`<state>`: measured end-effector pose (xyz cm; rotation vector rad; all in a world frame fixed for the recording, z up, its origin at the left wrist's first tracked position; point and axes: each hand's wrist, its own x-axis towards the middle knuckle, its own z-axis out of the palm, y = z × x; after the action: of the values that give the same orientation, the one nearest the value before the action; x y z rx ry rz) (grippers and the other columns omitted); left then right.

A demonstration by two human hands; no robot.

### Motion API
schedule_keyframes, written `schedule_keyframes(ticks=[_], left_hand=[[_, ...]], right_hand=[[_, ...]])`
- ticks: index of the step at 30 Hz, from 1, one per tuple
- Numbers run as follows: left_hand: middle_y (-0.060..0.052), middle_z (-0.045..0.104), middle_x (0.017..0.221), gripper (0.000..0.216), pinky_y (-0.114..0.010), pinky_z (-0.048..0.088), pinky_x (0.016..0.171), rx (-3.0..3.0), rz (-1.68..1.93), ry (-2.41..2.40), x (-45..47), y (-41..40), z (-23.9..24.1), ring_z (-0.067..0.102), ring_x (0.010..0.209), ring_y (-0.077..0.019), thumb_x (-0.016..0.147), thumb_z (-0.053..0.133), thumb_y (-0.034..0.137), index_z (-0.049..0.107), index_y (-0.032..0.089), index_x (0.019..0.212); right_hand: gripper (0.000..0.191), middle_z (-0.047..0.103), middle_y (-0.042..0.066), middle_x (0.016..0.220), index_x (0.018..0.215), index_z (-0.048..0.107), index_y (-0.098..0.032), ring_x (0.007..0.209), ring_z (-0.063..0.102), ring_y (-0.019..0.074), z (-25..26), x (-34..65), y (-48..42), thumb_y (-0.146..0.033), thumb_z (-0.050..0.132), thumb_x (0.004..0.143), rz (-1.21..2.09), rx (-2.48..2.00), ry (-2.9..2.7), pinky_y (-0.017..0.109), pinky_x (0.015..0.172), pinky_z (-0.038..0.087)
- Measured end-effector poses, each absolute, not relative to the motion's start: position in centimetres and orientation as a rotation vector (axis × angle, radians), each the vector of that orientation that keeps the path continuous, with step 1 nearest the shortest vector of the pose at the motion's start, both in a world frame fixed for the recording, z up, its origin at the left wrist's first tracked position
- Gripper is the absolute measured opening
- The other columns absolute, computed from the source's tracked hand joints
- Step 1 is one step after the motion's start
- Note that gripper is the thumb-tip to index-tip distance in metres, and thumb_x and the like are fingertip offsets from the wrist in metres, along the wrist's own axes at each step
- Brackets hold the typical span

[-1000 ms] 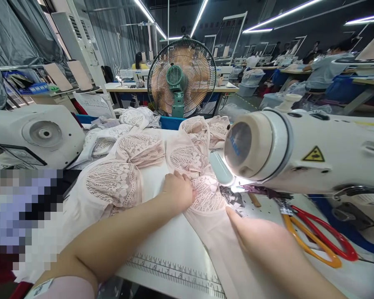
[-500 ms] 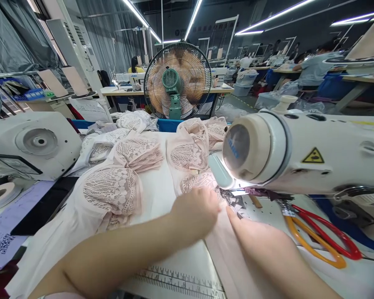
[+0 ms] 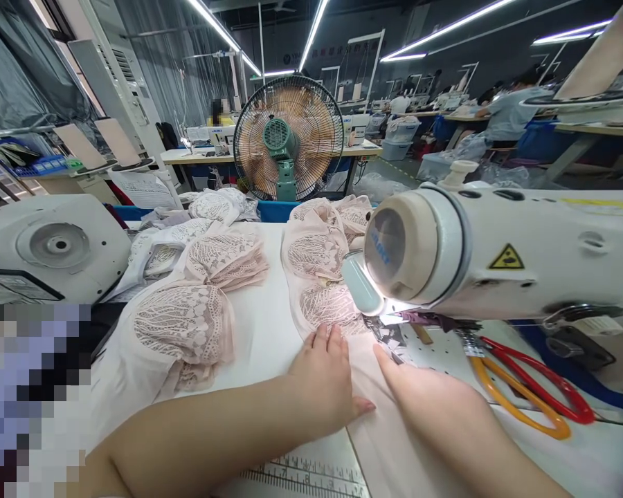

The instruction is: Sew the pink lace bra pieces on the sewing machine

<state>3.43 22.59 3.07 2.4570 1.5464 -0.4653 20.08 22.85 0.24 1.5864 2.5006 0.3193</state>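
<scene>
A pale pink lace bra [image 3: 332,308] lies with one cup beside the sewing machine's needle area, and its plain fabric [image 3: 389,443] runs down towards me. My left hand [image 3: 324,384] rests on the fabric's left edge just below the lace, fingers stretched out and thumb apart. Close by on the right, my right hand [image 3: 426,387] touches the same fabric with one extended digit. Its other fingers are hidden, and a small dark tip shows beside them. The sewing machine [image 3: 420,249] stands just beyond my right hand, its lamp lighting the lace.
More lace bras [image 3: 181,318] are heaped on the left. Scissors with red and orange handles [image 3: 529,394] lie right of my right hand. A printed ruler [image 3: 311,477] runs along the table's near edge. Another machine [image 3: 57,242] stands left; a large fan [image 3: 291,138] is beyond the table.
My left hand has opened from a closed, bent posture and now lies flat, slightly lower on the fabric. The right hand stays nearly in place. The view has shifted slightly.
</scene>
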Motion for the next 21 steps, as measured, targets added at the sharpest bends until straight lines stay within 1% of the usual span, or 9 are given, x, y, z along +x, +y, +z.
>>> schedule_keyframes(ticks=[3,7,10,13,15,17,19,21], left_hand=[[-0.018,0.009,0.151,0.087,-0.045,0.018,0.114,2.464,-0.476,1.536,3.3,22.9,3.2,0.006,0.139,-0.0334,0.086,0.030,0.065,0.015,0.002,0.144],[-0.019,0.006,0.151,0.089,-0.044,0.016,0.114,2.449,-0.491,1.534,3.2,23.4,3.4,0.004,0.139,-0.0338,0.085,0.028,0.066,0.014,0.001,0.144],[-0.019,0.005,0.151,0.091,-0.044,0.016,0.114,2.438,-0.479,1.539,3.2,23.8,3.6,0.003,0.139,-0.0347,0.085,0.030,0.067,0.014,0.000,0.144],[-0.019,0.005,0.151,0.091,-0.044,0.015,0.114,2.420,-0.446,1.547,3.0,24.2,3.7,0.003,0.139,-0.0350,0.084,0.033,0.067,0.014,0.001,0.144],[-0.019,0.007,0.151,0.091,-0.044,0.014,0.114,2.415,-0.409,1.540,2.7,24.6,3.7,0.003,0.140,-0.0344,0.084,0.035,0.067,0.015,0.001,0.144],[-0.019,0.010,0.151,0.091,-0.043,0.014,0.114,2.421,-0.363,1.519,2.3,25.0,3.7,0.004,0.140,-0.0336,0.083,0.038,0.065,0.016,0.001,0.144],[-0.019,0.015,0.151,0.089,-0.043,0.014,0.114,2.433,-0.321,1.500,1.8,25.6,3.5,0.005,0.140,-0.0333,0.084,0.039,0.064,0.019,0.001,0.144],[-0.019,0.019,0.150,0.087,-0.043,0.015,0.114,2.464,-0.283,1.472,1.2,26.2,3.3,0.006,0.140,-0.0332,0.084,0.040,0.063,0.022,0.002,0.143]], right_hand=[[0.056,0.064,0.003,0.055,0.124,0.056,-0.013,0.046,0.059,0.0170,0.1,20.3,22.7,-0.001,0.054,0.069,0.383,1.582,2.530,0.024,0.037,0.026],[0.054,0.062,0.002,0.051,0.119,0.059,-0.016,0.042,0.056,0.0156,0.4,20.9,22.5,-0.002,0.054,0.067,0.434,1.555,2.575,0.024,0.036,0.022],[0.057,0.062,0.001,0.050,0.118,0.061,-0.014,0.040,0.055,0.0144,0.2,21.6,22.4,-0.002,0.056,0.062,0.453,1.520,2.672,0.025,0.035,0.019],[0.062,0.058,-0.002,0.047,0.116,0.062,-0.012,0.037,0.053,0.0137,-0.8,22.4,22.2,-0.002,0.058,0.054,0.536,1.488,2.824,0.025,0.035,0.019],[0.066,0.057,-0.003,0.049,0.117,0.060,-0.014,0.037,0.051,0.0140,-1.6,22.8,21.9,-0.002,0.055,0.052,0.611,1.504,2.885,0.025,0.034,0.022],[0.069,0.063,-0.002,0.059,0.122,0.054,-0.017,0.042,0.055,0.0150,-2.2,23.3,21.5,0.000,0.050,0.055,0.617,1.552,2.881,0.025,0.035,0.029],[0.072,0.068,0.001,0.074,0.129,0.047,-0.020,0.059,0.063,0.0172,-2.2,24.0,21.0,0.002,0.043,0.061,0.500,1.522,2.888,0.024,0.043,0.041],[0.073,0.070,0.004,0.084,0.133,0.042,-0.023,0.073,0.066,0.0187,-1.9,24.8,20.5,0.002,0.040,0.065,0.312,1.422,2.923,0.023,0.051,0.046]])
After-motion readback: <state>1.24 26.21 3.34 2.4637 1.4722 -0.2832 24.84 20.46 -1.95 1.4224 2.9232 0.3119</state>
